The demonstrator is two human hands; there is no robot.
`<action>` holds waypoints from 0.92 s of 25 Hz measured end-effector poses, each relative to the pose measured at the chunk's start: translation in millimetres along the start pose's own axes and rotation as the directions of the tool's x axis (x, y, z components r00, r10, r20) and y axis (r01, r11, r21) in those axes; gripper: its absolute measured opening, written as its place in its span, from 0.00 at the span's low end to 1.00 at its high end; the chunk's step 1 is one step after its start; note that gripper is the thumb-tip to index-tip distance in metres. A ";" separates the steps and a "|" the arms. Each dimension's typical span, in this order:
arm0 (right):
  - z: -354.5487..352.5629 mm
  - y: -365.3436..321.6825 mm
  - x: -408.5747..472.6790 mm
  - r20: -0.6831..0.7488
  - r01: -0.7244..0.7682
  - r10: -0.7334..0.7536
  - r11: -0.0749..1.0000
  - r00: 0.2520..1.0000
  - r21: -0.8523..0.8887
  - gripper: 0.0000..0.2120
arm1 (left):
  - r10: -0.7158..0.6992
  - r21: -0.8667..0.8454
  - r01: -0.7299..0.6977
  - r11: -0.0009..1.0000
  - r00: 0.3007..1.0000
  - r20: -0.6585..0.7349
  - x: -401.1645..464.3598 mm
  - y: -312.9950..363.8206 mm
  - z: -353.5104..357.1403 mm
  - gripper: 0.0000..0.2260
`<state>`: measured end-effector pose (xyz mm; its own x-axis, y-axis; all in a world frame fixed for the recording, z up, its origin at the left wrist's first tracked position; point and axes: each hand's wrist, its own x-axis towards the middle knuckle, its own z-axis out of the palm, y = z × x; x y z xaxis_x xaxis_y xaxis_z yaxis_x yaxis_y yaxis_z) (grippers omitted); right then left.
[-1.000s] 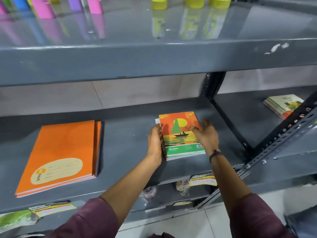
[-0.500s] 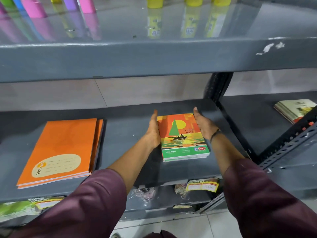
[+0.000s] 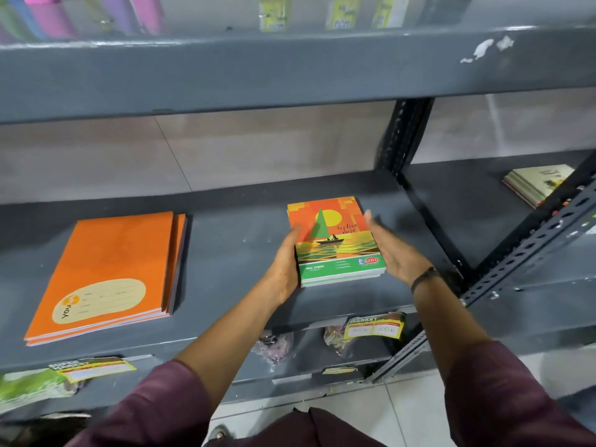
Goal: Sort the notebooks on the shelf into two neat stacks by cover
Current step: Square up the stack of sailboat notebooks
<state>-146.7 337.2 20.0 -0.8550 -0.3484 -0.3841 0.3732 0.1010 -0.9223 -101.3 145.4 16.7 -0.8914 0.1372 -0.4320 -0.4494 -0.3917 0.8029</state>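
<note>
A stack of small notebooks with a sailboat-and-sun cover (image 3: 335, 241) lies on the grey middle shelf (image 3: 232, 253), right of centre. My left hand (image 3: 285, 269) presses flat against the stack's left edge. My right hand (image 3: 392, 250) is flat along its right edge, fingers extended, palm facing the stack. A stack of larger plain orange notebooks (image 3: 106, 272) lies at the shelf's left; its lower books stick out a little to the right.
A black perforated upright (image 3: 403, 137) bounds the shelf on the right. Beyond it another pile of notebooks (image 3: 538, 183) lies on the neighbouring shelf. The shelf above (image 3: 290, 69) overhangs closely. Price labels (image 3: 374, 327) and packets hang below the shelf's front edge.
Both hands have slid back from the far corners to the sides of the sailboat stack, and its edges look squared up. The orange stack has not moved.
</note>
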 end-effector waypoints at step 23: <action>22.4 -10.7 -10.7 -0.312 -0.283 -0.042 0.314 0.949 -0.906 0.28 | 0.245 0.972 0.162 0.173 0.948 -0.201 9.5 -4.2 -5.2 0.30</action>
<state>-133.5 319.0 35.0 -0.9395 -0.0447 -0.3395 0.0333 0.9748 -0.2205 -107.6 143.5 7.1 -0.9435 -0.1491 -0.2959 -0.2794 0.8382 0.4684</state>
